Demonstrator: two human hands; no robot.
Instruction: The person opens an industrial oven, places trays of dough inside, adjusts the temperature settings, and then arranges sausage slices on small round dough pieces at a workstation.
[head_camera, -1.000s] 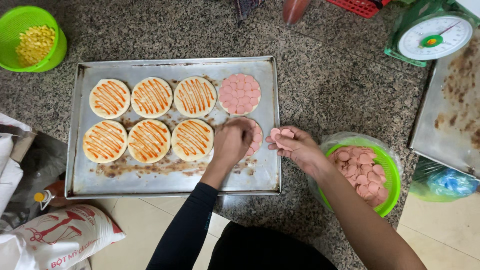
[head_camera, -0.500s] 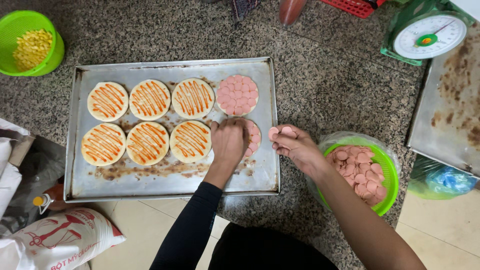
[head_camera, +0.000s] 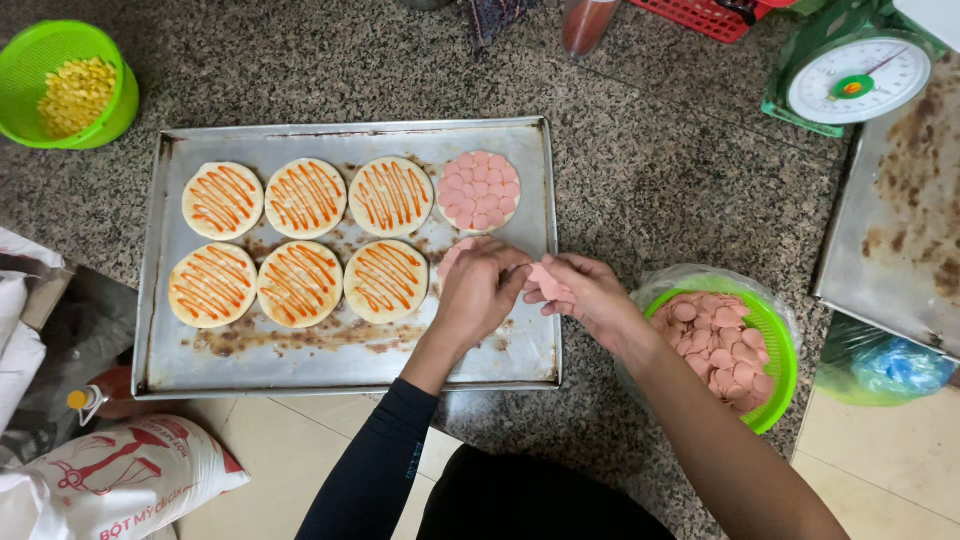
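Since a second ago the left hand (head_camera: 478, 290) has come off the half-hidden eighth round (head_camera: 455, 255) on the tray (head_camera: 350, 372) to meet the right hand (head_camera: 585, 295), whose grip pinches pale pink, thin sausage slices (head_camera: 548, 283), the left's fingers closing on them, so laying goes on.

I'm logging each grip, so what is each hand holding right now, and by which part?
The right hand pinches a few pink sausage slices by their edges. The left hand reaches to them; whether it grips any cannot be told.
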